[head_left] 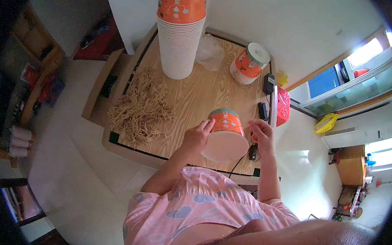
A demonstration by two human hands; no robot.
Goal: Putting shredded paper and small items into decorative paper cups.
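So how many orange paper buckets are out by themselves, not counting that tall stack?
2: one orange paper bucket held between the left hand and right hand; another bucket lies at the table's far right. The stack hides its count.

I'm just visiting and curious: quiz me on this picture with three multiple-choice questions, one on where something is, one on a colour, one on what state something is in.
1. Where does the pile of tan strings lie?
A. on the table's left part
B. inside the held bucket
C. on the floor

2. What colour is the outer wall of the held bucket?
A. blue
B. orange
C. black

3. What is the left hand doing?
A. resting flat on the table
B. gripping the bucket's side
C. holding the tall stack

Answers:
1 A, the strings sit on the wooden table, left of the tall stack of buckets.
2 B, its side is orange with a pale bottom.
3 B, its fingers wrap the bucket's side, while the right hand pinches something thin beside it.
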